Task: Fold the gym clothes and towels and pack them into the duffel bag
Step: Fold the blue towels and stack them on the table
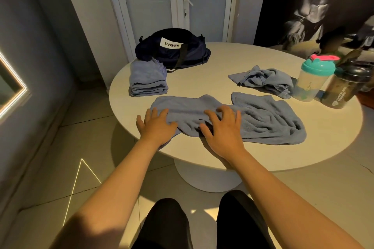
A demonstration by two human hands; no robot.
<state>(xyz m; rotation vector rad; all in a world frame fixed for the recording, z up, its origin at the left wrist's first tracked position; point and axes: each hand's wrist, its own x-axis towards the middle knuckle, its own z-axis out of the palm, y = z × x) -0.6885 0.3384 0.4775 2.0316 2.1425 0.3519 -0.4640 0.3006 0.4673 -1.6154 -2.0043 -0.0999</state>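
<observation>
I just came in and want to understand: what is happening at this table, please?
A person is folding towels at a round table. The left hand and the right hand both rest on a rumpled blue towel near the table's front edge. A folded stack sits beside the dark duffel bag, not yet packed. One crumpled towel lies to the right, near a teal-lidded shaker and a dark shaker.

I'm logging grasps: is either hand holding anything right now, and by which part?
Nothing is gripped. The left hand lies flat on the left end of the spread blue terry towel; the right hand presses its near edge, fingers spread.
</observation>
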